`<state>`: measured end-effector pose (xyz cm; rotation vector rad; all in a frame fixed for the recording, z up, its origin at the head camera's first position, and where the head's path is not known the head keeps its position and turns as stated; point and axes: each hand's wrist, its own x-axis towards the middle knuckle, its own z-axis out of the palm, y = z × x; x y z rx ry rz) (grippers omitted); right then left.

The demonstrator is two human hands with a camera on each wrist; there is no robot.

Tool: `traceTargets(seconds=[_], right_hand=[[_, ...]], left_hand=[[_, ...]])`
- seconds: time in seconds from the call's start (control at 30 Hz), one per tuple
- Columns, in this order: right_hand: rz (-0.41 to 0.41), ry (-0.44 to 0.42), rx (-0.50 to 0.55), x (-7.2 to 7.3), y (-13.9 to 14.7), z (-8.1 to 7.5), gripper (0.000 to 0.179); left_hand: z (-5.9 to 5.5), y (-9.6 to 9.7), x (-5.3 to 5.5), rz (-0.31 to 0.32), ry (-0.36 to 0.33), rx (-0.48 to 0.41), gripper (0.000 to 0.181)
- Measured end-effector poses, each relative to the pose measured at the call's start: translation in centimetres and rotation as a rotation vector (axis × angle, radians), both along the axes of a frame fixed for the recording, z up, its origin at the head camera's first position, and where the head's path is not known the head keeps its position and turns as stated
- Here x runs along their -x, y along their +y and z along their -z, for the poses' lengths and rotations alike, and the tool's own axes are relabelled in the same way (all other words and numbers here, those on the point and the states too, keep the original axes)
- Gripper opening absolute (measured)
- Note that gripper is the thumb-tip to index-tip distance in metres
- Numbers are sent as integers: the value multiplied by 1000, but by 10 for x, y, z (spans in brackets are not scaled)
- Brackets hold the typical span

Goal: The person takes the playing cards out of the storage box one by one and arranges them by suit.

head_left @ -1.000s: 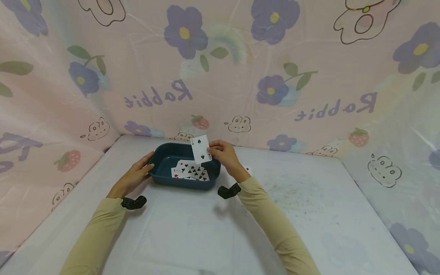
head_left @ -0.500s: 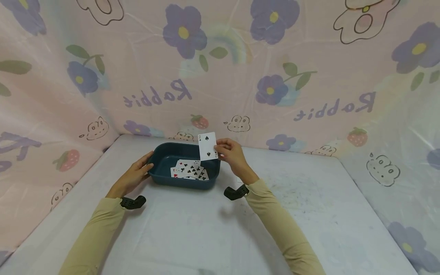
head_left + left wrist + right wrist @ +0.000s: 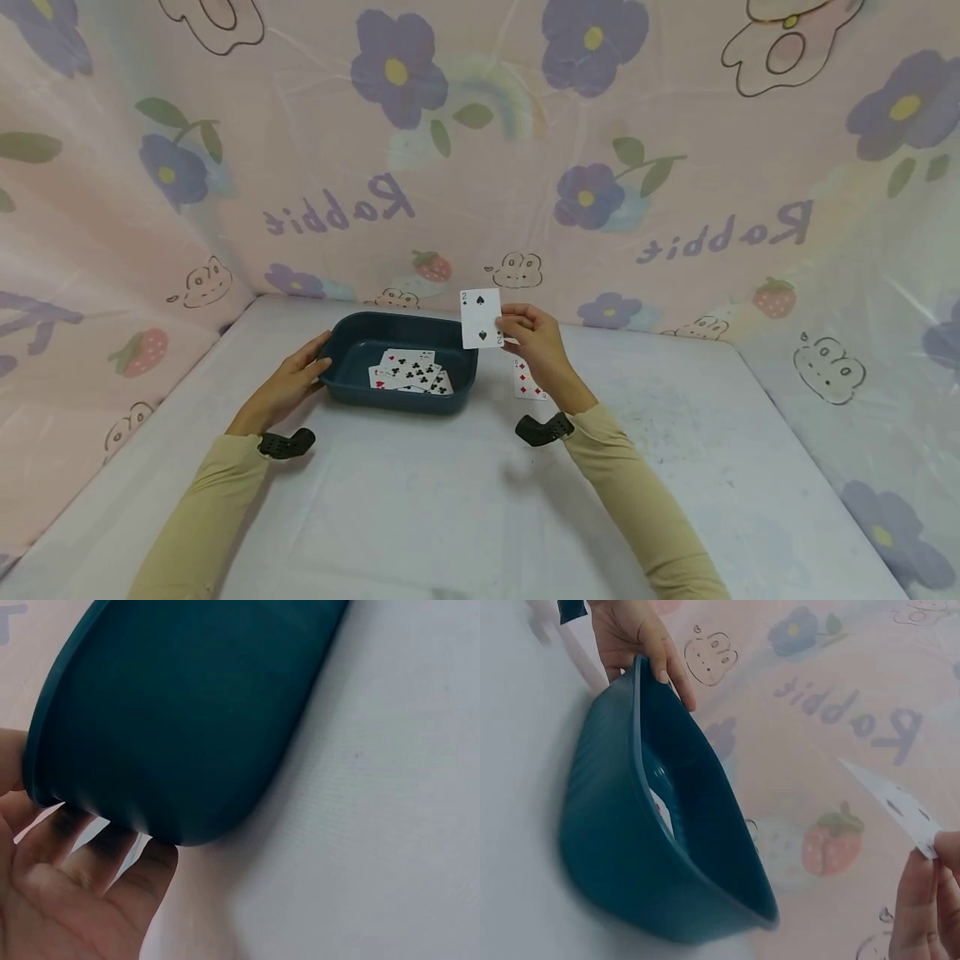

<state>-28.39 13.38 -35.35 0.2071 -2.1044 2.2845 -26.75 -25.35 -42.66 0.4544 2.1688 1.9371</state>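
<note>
My right hand (image 3: 542, 343) pinches a two of spades playing card (image 3: 479, 318) between thumb and fingers. The card is upright, face toward me, raised above the right end of a dark teal basin (image 3: 401, 402). In the right wrist view the same card (image 3: 900, 806) appears nearly edge-on, apart from the basin. My left hand (image 3: 283, 385) grips the basin's left end, its thumb over the rim and the fingers against the outer wall in the left wrist view. Several playing cards (image 3: 412, 371), clubs and red hearts among them, lie overlapping on the basin's floor.
A diamonds card (image 3: 528, 382) lies face up on the white table (image 3: 420, 500), right of the basin and partly hidden by my right hand. Patterned sheets (image 3: 480, 167) hang behind and at both sides of the table. Black camera mounts sit on both wrists.
My right hand has moved right with the two of spades, from over the basin to its right rim. The diamonds card on the table now shows more. The left hand keeps its grip.
</note>
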Motion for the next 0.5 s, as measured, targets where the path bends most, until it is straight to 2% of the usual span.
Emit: traceTargets(seconds=[0.23,0.5], right_hand=[[60,-5,10,-4,29,0,26],[116,-16,15,-12,59,-2,27]], left_hand=[[-1,0,-2,-14,-10,40,60],[-3,1,-4,-8,9,22,61]])
